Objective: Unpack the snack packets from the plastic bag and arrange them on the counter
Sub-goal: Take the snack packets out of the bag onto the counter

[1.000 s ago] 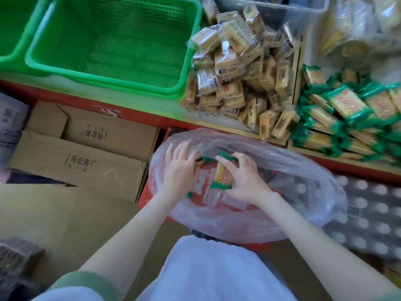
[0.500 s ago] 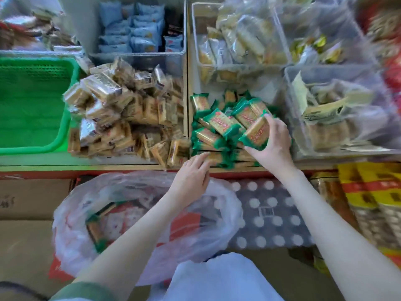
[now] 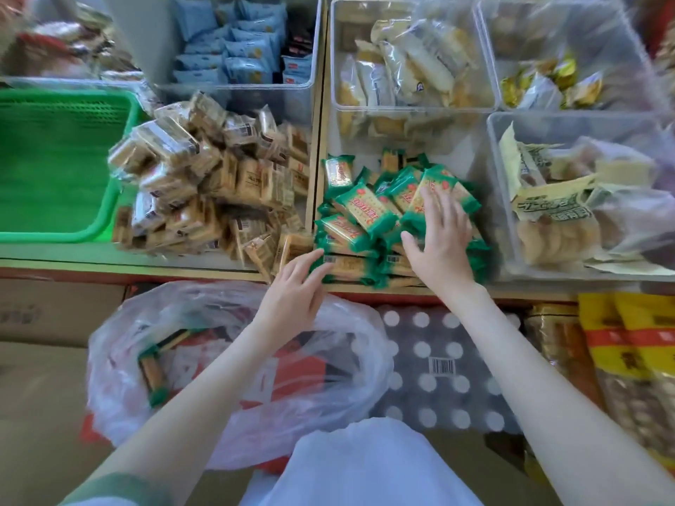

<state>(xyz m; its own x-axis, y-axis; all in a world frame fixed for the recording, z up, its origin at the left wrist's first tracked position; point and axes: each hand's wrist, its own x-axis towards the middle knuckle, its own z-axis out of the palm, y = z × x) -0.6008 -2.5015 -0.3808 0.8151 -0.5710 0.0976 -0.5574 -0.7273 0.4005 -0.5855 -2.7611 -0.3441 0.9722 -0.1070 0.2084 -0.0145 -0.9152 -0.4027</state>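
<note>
A clear plastic bag point(image 3: 350, 363) sits open below the counter edge, with at least one green-and-yellow snack packet point(image 3: 151, 372) left inside it. On the counter lies a pile of the same green packets point(image 3: 365, 210). My right hand point(image 3: 440, 242) rests flat on the pile's right side, fingers straight, holding nothing. My left hand point(image 3: 297, 286) reaches to the pile's front left corner, fingertips touching a packet at the counter edge, fingers relaxed.
A heap of brown snack packets point(image 3: 212, 184) lies left of the green pile, past a wooden divider. A green basket point(image 3: 120, 199) stands at far left. Clear bins point(image 3: 496, 199) of other snacks line the back and right. Cardboard boxes point(image 3: 44, 312) sit below.
My right hand carried a green packet from the bag up to the pile, let go of it, and now lies flat on top. My left hand left the bag and reached the pile's front.
</note>
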